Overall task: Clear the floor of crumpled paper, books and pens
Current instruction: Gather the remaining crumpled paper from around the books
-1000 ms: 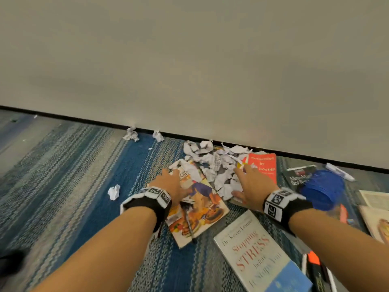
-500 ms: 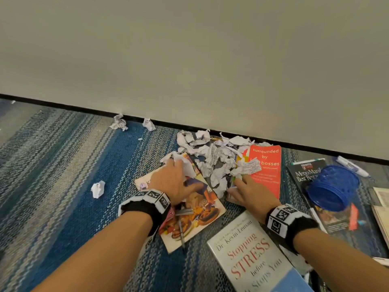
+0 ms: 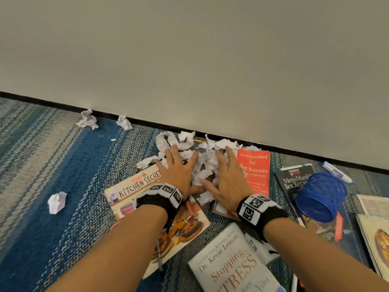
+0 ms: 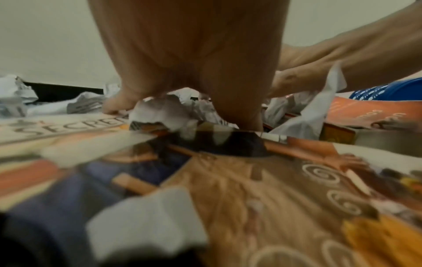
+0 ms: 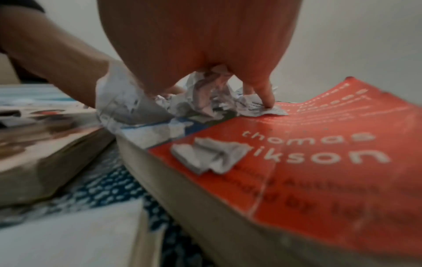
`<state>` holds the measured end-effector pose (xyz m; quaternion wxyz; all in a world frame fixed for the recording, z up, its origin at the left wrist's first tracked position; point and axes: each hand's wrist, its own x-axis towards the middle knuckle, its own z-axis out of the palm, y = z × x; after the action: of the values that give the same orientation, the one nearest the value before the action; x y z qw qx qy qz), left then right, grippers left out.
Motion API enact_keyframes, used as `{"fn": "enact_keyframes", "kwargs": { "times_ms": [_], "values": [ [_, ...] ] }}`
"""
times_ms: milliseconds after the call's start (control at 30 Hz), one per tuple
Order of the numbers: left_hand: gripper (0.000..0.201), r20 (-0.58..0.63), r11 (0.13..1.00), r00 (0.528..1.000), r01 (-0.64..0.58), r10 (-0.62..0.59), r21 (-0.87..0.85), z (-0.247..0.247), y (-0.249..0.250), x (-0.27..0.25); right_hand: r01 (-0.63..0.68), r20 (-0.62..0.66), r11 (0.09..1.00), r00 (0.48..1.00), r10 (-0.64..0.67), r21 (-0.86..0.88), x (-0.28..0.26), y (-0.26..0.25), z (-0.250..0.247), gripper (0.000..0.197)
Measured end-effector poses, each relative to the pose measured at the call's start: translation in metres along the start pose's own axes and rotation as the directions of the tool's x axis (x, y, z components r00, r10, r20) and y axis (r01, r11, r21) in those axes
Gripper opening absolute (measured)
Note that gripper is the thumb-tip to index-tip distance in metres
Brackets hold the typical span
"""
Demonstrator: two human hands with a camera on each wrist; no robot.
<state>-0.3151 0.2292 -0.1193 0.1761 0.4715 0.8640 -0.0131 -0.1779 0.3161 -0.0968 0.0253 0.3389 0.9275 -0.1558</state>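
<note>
1. Head view shows my left hand (image 3: 179, 171) and right hand (image 3: 228, 182) side by side at centre frame, both spread flat with fingers straight, palms down on the paper heap (image 3: 202, 159). Neither grips anything; they only press and bracket the scraps.
2. That heap lies directly ahead of and between both hands, running up to the wall (image 3: 189, 60) at centre. The hands are about equally near it, so I judge the next move to be a two-handed scoop, closing inward.
3. Right wrist view shows one fingertip (image 5: 268, 103) pressing a scrap onto the red book (image 5: 319, 153), with another small scrap loose on its cover.
4. Stray paper balls: I count three apart from the heap, two by the wall at upper left (image 3: 87, 121) (image 3: 124, 122) and one at the left (image 3: 56, 202).
5. Books: I count at least five: the cookbook (image 3: 134, 184) under my left wrist, the red book, the white book (image 3: 231, 266) at the bottom, the black book (image 3: 294, 178) on the right, and one cut by the right edge.
6. Pens: one by the wall at right (image 3: 336, 172); others at the bottom edge are too cropped to count.
7. A blue cup (image 3: 320, 197) lies tipped on the black book.
</note>
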Motion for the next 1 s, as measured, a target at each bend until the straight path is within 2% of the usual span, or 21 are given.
{"fn": "enact_keyframes", "kwargs": {
  "times_ms": [67,133,233,300,333,400,467,533,600,667,700,767,800,833,900,933,1000],
  "values": [
    [0.083,-0.06,0.999,0.998,-0.011,0.014,0.052,0.002,-0.003,0.004,0.054,0.058,0.996,0.997,-0.049,-0.074,0.005,-0.002,0.004,0.101],
    [0.057,-0.169,0.996,0.984,-0.044,0.056,0.073,0.0,-0.005,0.008,0.05,0.078,0.99,0.996,-0.04,-0.133,0.015,-0.004,0.002,0.114],
    [0.043,-0.203,0.997,0.977,-0.075,0.071,-0.012,-0.002,-0.013,0.017,0.024,0.101,0.957,0.995,0.006,-0.288,0.036,0.001,-0.002,0.128],
    [0.029,-0.277,0.983,0.951,-0.165,0.135,-0.087,-0.009,-0.021,0.021,-0.026,0.156,0.953,0.985,0.076,-0.302,0.049,0.004,-0.006,0.13],
    [0.028,-0.304,0.965,0.937,-0.223,0.173,-0.138,-0.016,-0.021,0.019,-0.049,0.175,0.954,0.979,0.104,-0.294,0.053,0.005,-0.007,0.128],
    [0.035,-0.35,0.957,0.924,-0.228,0.155,-0.179,-0.028,-0.025,0.017,-0.038,0.151,0.937,0.984,0.096,-0.346,0.057,0.004,-0.007,0.118],
    [0.035,-0.406,0.936,0.914,-0.126,-0.02,-0.328,-0.034,-0.028,0.017,0.038,0.105,0.91,0.994,0.006,-0.413,0.058,0.003,-0.006,0.101],
    [0.042,-0.402,0.876,0.9,-0.048,-0.171,-0.479,-0.037,-0.027,0.019,0.131,0.109,0.9,0.99,-0.093,-0.415,0.058,0.001,-0.005,0.079],
    [0.05,-0.408,0.882,0.891,-0.02,-0.199,-0.471,-0.037,-0.025,0.02,0.199,0.125,0.897,0.979,-0.162,-0.394,0.059,0.0,-0.005,0.058],
    [0.044,-0.368,0.881,0.905,0.017,-0.216,-0.474,-0.038,-0.022,0.022,0.259,0.148,0.88,0.965,-0.217,-0.399,0.058,0.0,-0.004,0.045],
    [0.041,-0.334,0.874,0.915,0.037,-0.224,-0.484,-0.036,-0.021,0.022,0.29,0.148,0.874,0.957,-0.251,-0.389,0.058,0.0,-0.002,0.041],
    [0.054,-0.269,0.884,0.94,0.066,-0.21,-0.462,-0.028,-0.02,0.023,0.315,0.085,0.898,0.949,-0.304,-0.308,0.058,0.0,0.004,0.04],
    [0.06,-0.242,0.915,0.954,0.066,-0.174,-0.399,-0.026,-0.019,0.023,0.299,0.029,0.927,0.953,-0.301,-0.227,0.058,-0.001,0.006,0.048],
    [0.063,-0.209,0.942,0.967,0.069,-0.144,-0.329,-0.024,-0.017,0.024,0.255,0.019,0.958,0.967,-0.254,-0.132,0.057,-0.003,0.006,0.064],
    [0.055,-0.147,0.971,0.981,0.09,-0.125,-0.223,-0.023,-0.014,0.029,0.162,0.086,0.986,0.983,-0.165,0.037,0.055,-0.007,0.006,0.105],
    [0.047,-0.129,0.978,0.985,0.094,-0.119,-0.185,-0.024,-0.014,0.031,0.154,0.134,0.985,0.977,-0.164,0.079,0.055,-0.009,0.005,0.119],
    [0.036,-0.138,0.988,0.987,0.067,-0.086,-0.139,-0.022,-0.015,0.033,0.211,0.217,0.974,0.95,-0.225,0.083,0.054,-0.016,0.005,0.133]
  ]
}}
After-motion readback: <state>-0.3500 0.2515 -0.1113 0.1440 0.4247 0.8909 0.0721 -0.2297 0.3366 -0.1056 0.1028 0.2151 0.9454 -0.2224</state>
